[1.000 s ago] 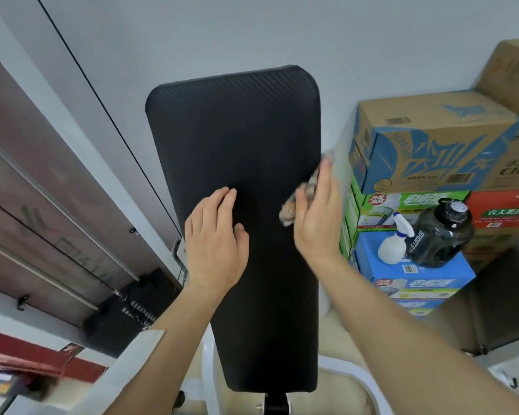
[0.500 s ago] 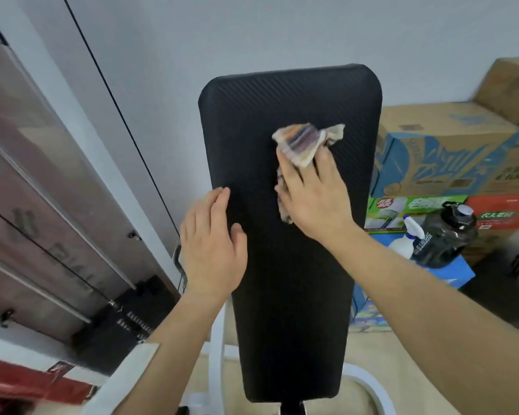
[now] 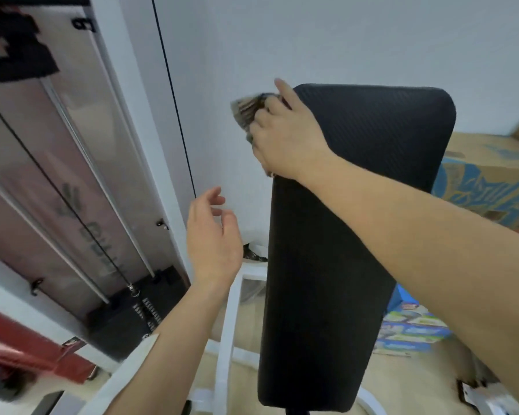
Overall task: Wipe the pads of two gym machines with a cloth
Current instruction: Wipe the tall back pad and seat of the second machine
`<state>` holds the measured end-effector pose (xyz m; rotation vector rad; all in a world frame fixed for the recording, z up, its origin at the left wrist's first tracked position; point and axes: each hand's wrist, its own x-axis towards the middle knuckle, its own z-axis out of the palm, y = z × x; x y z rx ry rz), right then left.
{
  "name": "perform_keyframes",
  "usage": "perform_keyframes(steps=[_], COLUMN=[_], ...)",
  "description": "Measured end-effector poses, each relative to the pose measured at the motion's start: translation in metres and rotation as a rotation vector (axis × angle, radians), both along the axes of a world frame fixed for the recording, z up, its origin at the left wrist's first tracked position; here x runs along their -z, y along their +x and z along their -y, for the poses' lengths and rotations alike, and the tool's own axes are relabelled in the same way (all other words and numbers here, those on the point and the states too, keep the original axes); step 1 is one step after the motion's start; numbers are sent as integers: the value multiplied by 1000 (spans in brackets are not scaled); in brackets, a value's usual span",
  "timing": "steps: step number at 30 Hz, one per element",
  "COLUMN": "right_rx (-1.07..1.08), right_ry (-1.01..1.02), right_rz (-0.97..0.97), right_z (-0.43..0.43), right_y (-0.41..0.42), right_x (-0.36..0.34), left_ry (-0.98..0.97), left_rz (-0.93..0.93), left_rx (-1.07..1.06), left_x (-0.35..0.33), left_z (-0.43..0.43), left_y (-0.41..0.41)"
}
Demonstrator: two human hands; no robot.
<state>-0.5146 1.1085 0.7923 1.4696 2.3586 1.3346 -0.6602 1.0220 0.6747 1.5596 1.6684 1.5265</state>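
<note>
A long black back pad (image 3: 348, 223) stands upright on a white frame (image 3: 226, 322), filling the middle right of the view. My right hand (image 3: 285, 136) lies over the pad's upper left corner and grips a crumpled patterned cloth (image 3: 247, 110), which sticks out past the pad's left edge. My left hand (image 3: 212, 238) hovers in the air left of the pad, fingers loosely curled, holding nothing and touching nothing.
A cable machine with guide rods and a black weight stack (image 3: 132, 307) stands on the left. A black cable (image 3: 174, 106) runs down the white wall. Stacked cardboard boxes (image 3: 486, 187) sit at the right behind the pad.
My right hand swept the cloth from the pad's right edge up and across to its upper left corner. My left hand lifted off the pad and now hangs beside it.
</note>
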Motion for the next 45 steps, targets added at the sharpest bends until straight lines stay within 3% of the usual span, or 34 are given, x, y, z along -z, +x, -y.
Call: perform_keyframes(steps=[3, 6, 9, 12, 17, 20, 25, 28, 32, 37, 43, 45], right_rx=[93, 82, -66, -20, -103, -69, -42, -103, -220, -170, -216, -225], right_ry=[64, -4, -249, -448, -105, -36, -299, -302, -303, -136, -21, 39], right_rz=[6, 153, 193, 231, 83, -2, 53, 38, -153, -516, -636, -688], right_z=[-9, 6, 47, 66, 23, 19, 58, 66, 87, 121, 120, 113], right_y=[-8, -17, -22, -22, -1, -3, -11, 6, 47, 110, 130, 125], right_x=[-11, 49, 124, 137, 51, 43, 119, 116, 108, 111, 85, 74], left_ry=[-10, -27, -91, -179, -233, -167, -235, -318, -299, -251, 53, 120], left_rz=[15, 16, -2, -15, 162, 237, 410, 523, 569, 287, 230, 155], left_rx=[-34, -35, 7, 124, 221, 178, 289, 389, 417, 160, 21, -23], left_x=[2, 9, 18, 28, 25, 13, 0, -2, 7, 18, -70, -70], left_z=[-2, -2, -2, -2, 0, -6, -19, -16, -14, -6, -60, -69], left_y=[-13, -18, -17, -11, 8, 17, 25, 38, 59, 90, 110, 114])
